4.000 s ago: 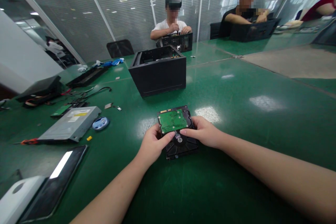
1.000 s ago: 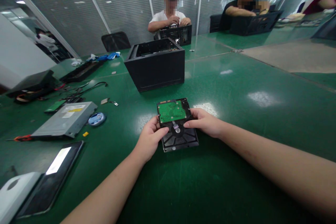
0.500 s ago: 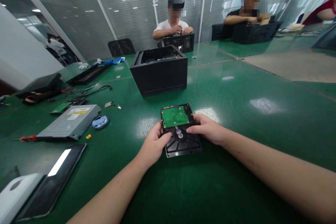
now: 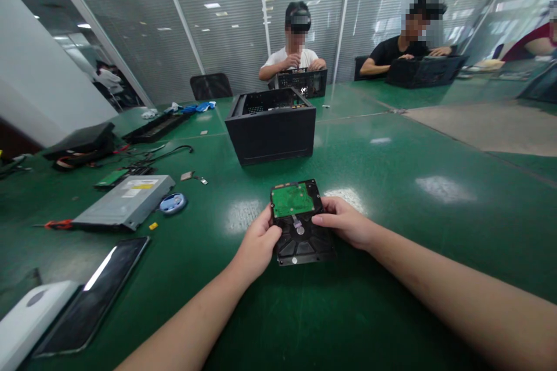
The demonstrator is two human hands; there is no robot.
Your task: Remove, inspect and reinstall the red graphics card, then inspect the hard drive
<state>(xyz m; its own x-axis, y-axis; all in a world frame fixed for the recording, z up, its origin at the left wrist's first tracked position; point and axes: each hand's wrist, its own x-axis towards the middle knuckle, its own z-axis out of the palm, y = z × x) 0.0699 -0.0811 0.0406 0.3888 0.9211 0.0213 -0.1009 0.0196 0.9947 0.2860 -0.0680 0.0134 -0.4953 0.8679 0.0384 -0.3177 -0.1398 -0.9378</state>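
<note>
Between my two hands is a hard drive (image 4: 304, 246), its green circuit board facing up and its connector edge pointing away from me. My left hand (image 4: 256, 243) grips the left edge, thumb along the side. On the opposite edge, my right hand (image 4: 348, 223) is closed, with its thumb on the drive's upper face. The fingers beneath the drive are hidden. Beyond the drive stands a black computer case (image 4: 274, 136), open at the top, apart from both hands.
On the green table (image 4: 391, 197), to the left, lie an optical drive (image 4: 126, 203), a screwdriver (image 4: 58, 224), a blue round object (image 4: 173, 203), a phone-like dark slab (image 4: 96, 295) and a white device (image 4: 32, 319). Cables (image 4: 161, 153) lie farther back. Two co-workers handle other cases across the table.
The whole view has shifted slightly, so things appear lower and a little farther right. Both hands still hold the hard drive. The co-worker in black has moved their hands on the case.
</note>
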